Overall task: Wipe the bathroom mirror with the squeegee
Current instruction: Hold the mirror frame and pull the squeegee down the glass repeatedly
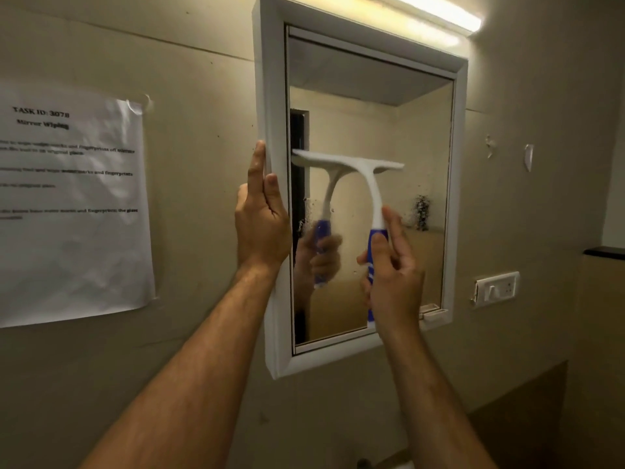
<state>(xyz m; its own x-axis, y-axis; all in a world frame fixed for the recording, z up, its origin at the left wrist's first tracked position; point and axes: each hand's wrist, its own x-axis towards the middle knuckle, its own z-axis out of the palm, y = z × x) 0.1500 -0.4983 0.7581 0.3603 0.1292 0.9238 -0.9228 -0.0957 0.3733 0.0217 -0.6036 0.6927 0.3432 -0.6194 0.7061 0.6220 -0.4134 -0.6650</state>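
Observation:
A bathroom mirror [399,123] in a white frame [270,96] hangs on the beige wall. The squeegee [368,174] is white with a blue handle; its blade lies across the glass at mid height, reaching from the left edge to past the middle. My right hand [392,275] grips the blue handle below the blade. My left hand [262,211] rests on the frame's left side, fingers straight up along it, thumb on the frame's front. Water spots and smears show on the lower glass. The squeegee and my right hand are reflected in the mirror.
A printed task sheet [71,204] is taped to the wall left of the mirror. A white switch plate [497,287] sits to the lower right. A lit tube lamp [439,11] runs above the frame. A dark ledge [605,252] juts out at the far right.

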